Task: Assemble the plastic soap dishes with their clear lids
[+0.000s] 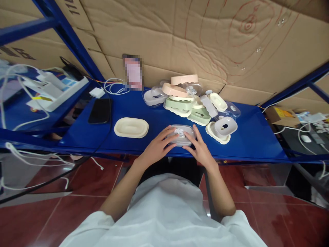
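A grey oval soap-dish box with a clear lid (181, 132) lies near the front edge of the blue shelf (159, 113). My left hand (159, 145) rests on its left side and my right hand (197, 147) on its right side, fingers curled over the lid and pressing on it. A cream oval tray (131, 127) lies alone to the left of my hands. To the right stands a grey dish on a cream base (223, 128).
A heap of pastel soap-dish parts (185, 101), pink, green, cream and grey, sits behind my hands. A black phone (99, 110), a white charger (97, 92), cables and an upright phone (133, 72) are at the back left. Cardboard lines the wall.
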`<state>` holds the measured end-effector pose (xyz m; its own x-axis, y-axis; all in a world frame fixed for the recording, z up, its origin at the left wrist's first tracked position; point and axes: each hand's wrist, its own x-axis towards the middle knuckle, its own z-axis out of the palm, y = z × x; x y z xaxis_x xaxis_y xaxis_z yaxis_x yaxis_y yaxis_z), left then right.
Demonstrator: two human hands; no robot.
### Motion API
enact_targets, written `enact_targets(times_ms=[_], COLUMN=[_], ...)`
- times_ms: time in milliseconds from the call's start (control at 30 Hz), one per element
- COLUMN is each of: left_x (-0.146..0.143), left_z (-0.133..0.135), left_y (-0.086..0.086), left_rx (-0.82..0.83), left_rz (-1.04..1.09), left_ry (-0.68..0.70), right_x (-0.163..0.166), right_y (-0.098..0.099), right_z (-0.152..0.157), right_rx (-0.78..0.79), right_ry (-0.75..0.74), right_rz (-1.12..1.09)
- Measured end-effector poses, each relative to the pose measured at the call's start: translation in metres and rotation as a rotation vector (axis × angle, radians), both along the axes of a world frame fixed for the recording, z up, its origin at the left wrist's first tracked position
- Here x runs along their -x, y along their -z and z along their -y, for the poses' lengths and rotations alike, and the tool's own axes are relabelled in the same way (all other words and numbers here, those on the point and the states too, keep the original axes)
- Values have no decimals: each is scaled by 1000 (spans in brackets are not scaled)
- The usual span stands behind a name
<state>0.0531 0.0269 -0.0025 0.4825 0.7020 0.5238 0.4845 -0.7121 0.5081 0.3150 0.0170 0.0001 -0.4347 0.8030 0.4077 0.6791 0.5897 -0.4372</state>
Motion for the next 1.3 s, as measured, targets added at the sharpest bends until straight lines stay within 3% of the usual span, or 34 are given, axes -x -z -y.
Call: enact_targets(times_ms=[67,133,233,333,400,467,567,700,767,900,1000,1167,1300], left_x=[0,7,33,69,87,93,80,41,25,12,14,23,34], left_z=[4,7,10,14,18,24,33,36,32,19,12,11,8], left_y=[-5,-12,-20,-19,-12,-6,-1,-3,-5,-3,0,1,4], left_rx=[18,11,-54,-67,-10,45,59,56,50,42,102,69,5], left_rz=[-29,-58,-95,-197,-243,-278,-323,-307,-287,-256,-220,-197,-269], left_ry=[-5,-47,-237,-576,-736,-758,-644,-317,-220,-243,-229,-218,-155], right_x=[-5,-24,-85,-167,-210,-233,-230,-197,-183,-142,-85,17,44], right_y=[-2,-3,-5,-1,4,11,16,5,-6,-27,-33,-22,-17], right_z=[3,7,13,13,10,6,-1,-15,-18,-8,5,6,-4], right_rx=[-25,-130,-351,-480,-419,-277,-147,-168,-206,-309,-330,-244,-190], right_ry=[-9,101,494,949,1114,1157,1082,682,513,410,247,-83,-227], right_rz=[-16,-34,-65,-74,-56,0,171,344,337,224,202,262,277])
